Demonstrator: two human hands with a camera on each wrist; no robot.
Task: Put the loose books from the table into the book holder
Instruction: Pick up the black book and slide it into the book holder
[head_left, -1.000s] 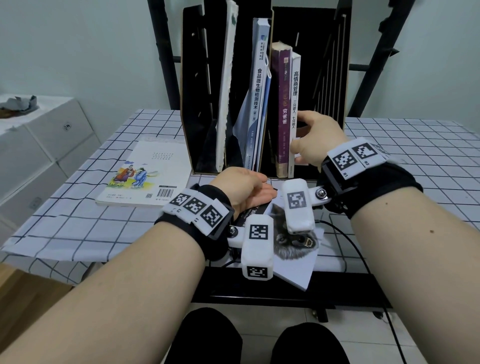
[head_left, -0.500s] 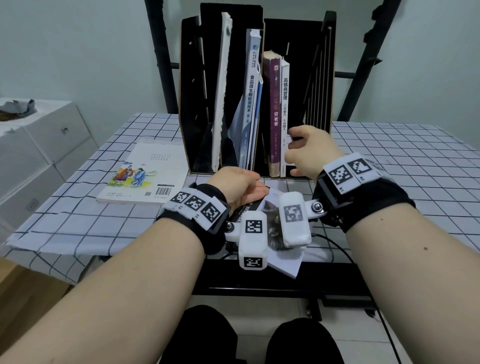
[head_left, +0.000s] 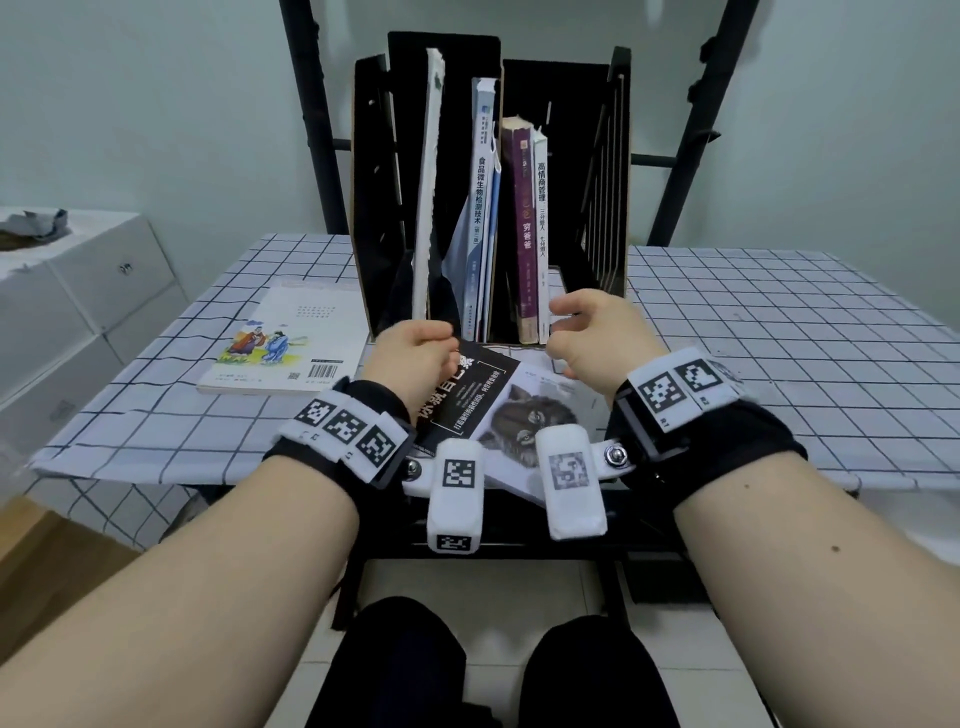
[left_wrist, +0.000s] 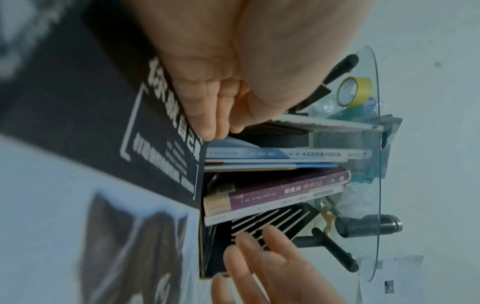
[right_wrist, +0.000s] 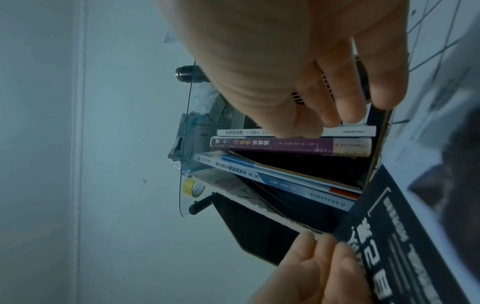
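Pinching the wolf-cover book (head_left: 485, 402) at the surface's near edge, my left hand (head_left: 410, 358) tilts it toward the book holder (head_left: 605, 171); my right hand (head_left: 597, 332), fingers loosely spread, waits beside it.

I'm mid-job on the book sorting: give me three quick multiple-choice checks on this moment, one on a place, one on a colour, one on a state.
1. Where does the illustrated book lie?
A. flat on the table, left of the book holder
B. upright in the holder
C. on the white cabinet

2. What colour is the spine next to the white spine in the holder's right compartment?
A. green
B. purple
C. orange

3. What is the left hand doing?
A. hanging idle
B. gripping the wolf-cover book at its edge
C. pressing the holder's top

Answers: 1 A, the head view shows it flat on the checked cloth. 2 B, the purple book stands beside the white one. 3 B, the left wrist view shows fingers curled on its dark cover.
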